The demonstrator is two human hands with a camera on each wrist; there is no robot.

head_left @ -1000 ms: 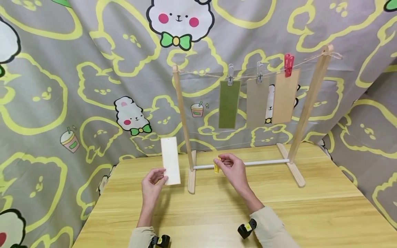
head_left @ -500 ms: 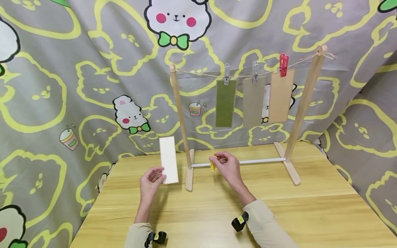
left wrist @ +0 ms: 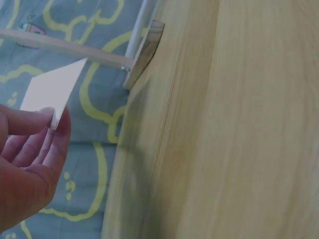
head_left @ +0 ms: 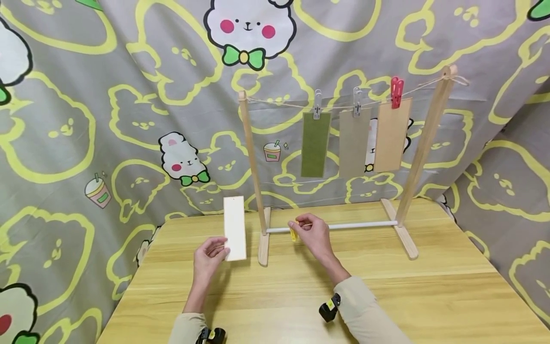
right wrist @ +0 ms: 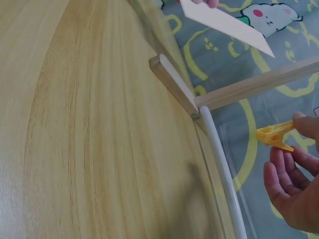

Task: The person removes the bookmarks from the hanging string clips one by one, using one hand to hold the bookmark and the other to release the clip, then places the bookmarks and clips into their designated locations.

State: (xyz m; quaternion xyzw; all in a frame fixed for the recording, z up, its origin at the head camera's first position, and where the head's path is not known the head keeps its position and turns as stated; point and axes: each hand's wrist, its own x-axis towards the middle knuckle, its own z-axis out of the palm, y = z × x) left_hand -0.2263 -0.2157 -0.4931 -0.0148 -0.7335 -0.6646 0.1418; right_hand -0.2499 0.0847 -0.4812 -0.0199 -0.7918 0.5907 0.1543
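Note:
My left hand [head_left: 208,260] pinches a white rectangular card [head_left: 235,228] by its lower left edge, holding it upright above the table, left of the rack. A tiny hole shows near the card's top. In the left wrist view the thumb lies on the face of the card [left wrist: 55,89] and the fingers are behind it. My right hand [head_left: 314,237] pinches a yellow clothespin [right wrist: 275,135] by its handle ends, in front of the rack's white bar. From the string [head_left: 288,104] hang a green card [head_left: 315,145], a grey-beige card [head_left: 354,145] and a tan card [head_left: 392,136].
Two clear clothespins and a red clothespin [head_left: 396,92] grip the hung cards. The rack has a left wooden post [head_left: 252,160], a right post [head_left: 425,148], flat feet and a white bar [head_left: 363,225]. It stands on the wooden table [head_left: 275,296] before a patterned curtain [head_left: 142,57].
The white card has come down slightly and stands a little straighter. The right hand with the yellow clothespin has shifted slightly left. The hung cards stay in place on the string.

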